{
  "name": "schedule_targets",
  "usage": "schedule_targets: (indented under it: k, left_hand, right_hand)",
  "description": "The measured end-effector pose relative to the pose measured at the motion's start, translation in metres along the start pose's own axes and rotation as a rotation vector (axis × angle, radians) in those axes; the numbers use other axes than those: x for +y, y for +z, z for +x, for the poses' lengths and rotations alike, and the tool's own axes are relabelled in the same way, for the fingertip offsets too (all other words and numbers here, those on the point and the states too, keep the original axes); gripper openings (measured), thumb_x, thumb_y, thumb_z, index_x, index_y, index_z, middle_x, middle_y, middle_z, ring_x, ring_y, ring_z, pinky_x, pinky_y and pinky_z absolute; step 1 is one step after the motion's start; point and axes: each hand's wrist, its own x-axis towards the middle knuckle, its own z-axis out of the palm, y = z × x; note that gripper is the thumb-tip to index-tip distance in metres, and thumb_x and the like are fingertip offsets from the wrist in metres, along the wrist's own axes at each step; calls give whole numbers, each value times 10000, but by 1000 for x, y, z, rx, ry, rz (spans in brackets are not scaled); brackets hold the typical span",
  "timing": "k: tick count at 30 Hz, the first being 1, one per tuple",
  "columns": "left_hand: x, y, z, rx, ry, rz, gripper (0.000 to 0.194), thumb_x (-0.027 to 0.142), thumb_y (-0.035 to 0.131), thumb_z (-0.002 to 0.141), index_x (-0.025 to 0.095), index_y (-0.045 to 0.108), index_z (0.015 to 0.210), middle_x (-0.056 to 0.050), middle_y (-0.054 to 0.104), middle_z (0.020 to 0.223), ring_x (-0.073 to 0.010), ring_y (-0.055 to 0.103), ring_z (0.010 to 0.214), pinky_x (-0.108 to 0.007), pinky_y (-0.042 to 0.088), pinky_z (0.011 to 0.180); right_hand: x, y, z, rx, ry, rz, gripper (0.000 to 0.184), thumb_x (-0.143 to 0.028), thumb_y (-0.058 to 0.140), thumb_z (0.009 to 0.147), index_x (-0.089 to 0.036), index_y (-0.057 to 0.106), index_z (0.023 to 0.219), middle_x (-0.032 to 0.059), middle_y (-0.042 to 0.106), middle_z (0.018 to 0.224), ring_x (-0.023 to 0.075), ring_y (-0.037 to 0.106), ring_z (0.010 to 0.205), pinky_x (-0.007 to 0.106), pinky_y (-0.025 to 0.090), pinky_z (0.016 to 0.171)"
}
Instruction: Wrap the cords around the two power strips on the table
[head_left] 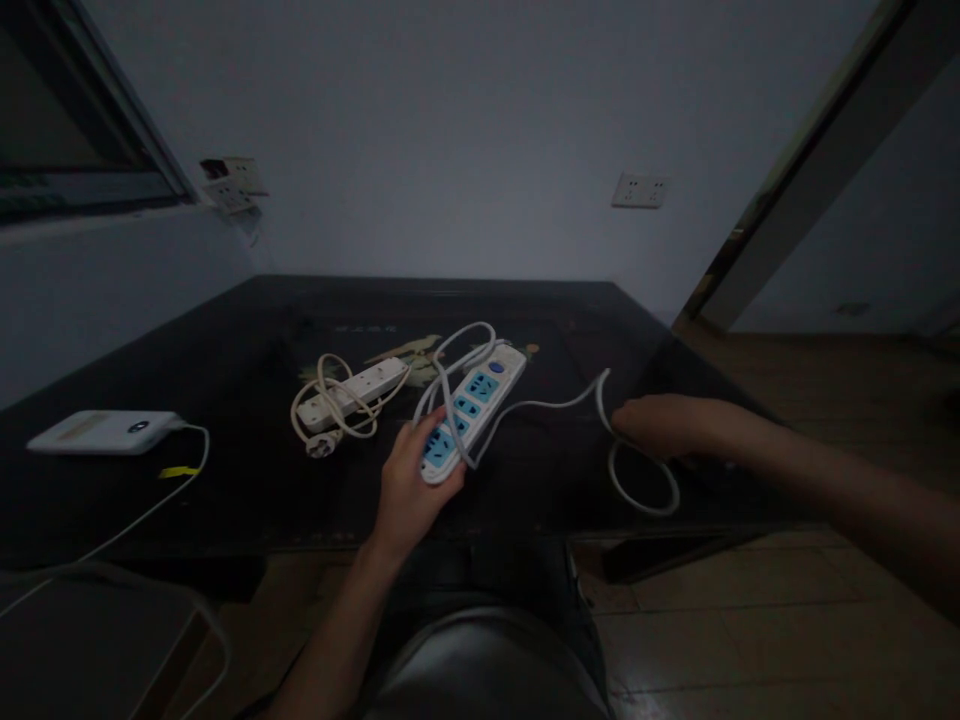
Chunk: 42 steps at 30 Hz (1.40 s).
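The near end of a blue-socketed power strip (480,388) is gripped by the left hand (411,485), the thumb and fingers wrapped around its sides, while the strip is slanted away to the right across the middle of the table (540,500). Loops of its white cord (551,405) are draped over the sockets, and the cord is stretched rightward to the right hand (649,425), which is curled; its fingertips are hidden in the dim light, so whether the cord is pinched there cannot be told. A loop is hung just below that hand. To the left, a second strip (371,382) is wrapped in its own cable, with a plug (322,446) beside it. Farther left, a white device (105,432) is connected to a thin lead (150,512).
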Motion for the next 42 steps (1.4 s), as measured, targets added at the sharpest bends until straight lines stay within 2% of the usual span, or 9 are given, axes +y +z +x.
schedule_targets:
  k: [2, 4, 11, 15, 19, 25, 28, 35, 42]
  left_hand:
    - [4, -7, 0, 23, 71, 49, 573, 188, 650, 721, 217, 488, 1271, -74, 562, 1214, -232, 558, 1111, -365, 461, 943]
    - [7, -12, -1, 36, 140, 66, 591, 170, 652, 714, 233, 480, 1277, -69, 541, 1266, -239, 537, 1155, -373, 451, 967]
    - [15, -21, -9, 64, 207, 58, 604, 176, 670, 707, 240, 464, 1271, -79, 542, 1282, -252, 522, 1191, -393, 464, 967]
    - [18, -19, -18, -18, 238, -12, 593, 172, 661, 703, 230, 468, 1261, -94, 535, 1285, -249, 538, 1172, -378, 479, 947]
    - [14, -12, -33, -153, 284, -71, 633, 150, 658, 685, 238, 467, 1282, -102, 525, 1307, -269, 505, 1215, -390, 470, 963]
    - [3, -2, -50, -311, 237, -86, 696, 139, 667, 671, 269, 437, 1314, -109, 485, 1348, -283, 467, 1252, -415, 459, 977]
    - [2, 1, -51, -320, 217, -69, 639, 144, 638, 712, 271, 439, 1306, -104, 481, 1343, -267, 461, 1256, -408, 451, 986]
    - [-4, 4, -48, -282, 89, -51, 603, 130, 610, 743, 269, 440, 1304, -93, 463, 1328, -229, 483, 1225, -370, 441, 995]
    - [-11, 7, -48, -196, 10, -77, 623, 180, 622, 751, 256, 387, 1323, -93, 511, 1276, -233, 531, 1164, -398, 450, 974]
  right_hand:
    - [-14, -13, -3, 55, -7, -167, 178, -49, 508, 774, -108, 675, 755, 180, 692, 814, 254, 677, 703, 315, 465, 572]
    - [-26, -22, 0, 111, -31, -157, 214, -79, 472, 814, -131, 680, 833, 162, 691, 852, 241, 675, 722, 300, 454, 580]
    - [-40, -8, 35, 130, -169, 362, 250, -143, 390, 869, -131, 629, 797, 29, 602, 607, 94, 531, 441, 202, 409, 462]
    - [-37, 1, 55, 145, -204, 555, 166, -120, 442, 809, -142, 601, 764, -5, 559, 561, 76, 471, 404, 193, 397, 428]
    - [-31, -9, 77, 183, -389, 863, 131, -244, 589, 751, -135, 625, 815, -10, 577, 600, 78, 500, 494, 176, 409, 465]
    - [-43, -35, 90, 277, -335, 1148, 181, -288, 570, 800, -129, 614, 875, -60, 481, 527, 38, 381, 394, 157, 284, 370]
    - [-52, -43, 82, 328, -369, 1149, 203, -300, 593, 797, -131, 627, 905, -65, 476, 525, 34, 372, 391, 157, 269, 364]
    - [-63, -55, 42, 239, -362, 1091, 246, -334, 586, 812, -140, 659, 945, -35, 535, 591, 32, 390, 421, 156, 278, 377]
    - [-67, -64, 16, 109, -525, 752, 229, -289, 503, 859, -137, 675, 860, -35, 496, 542, 58, 425, 463, 168, 324, 423]
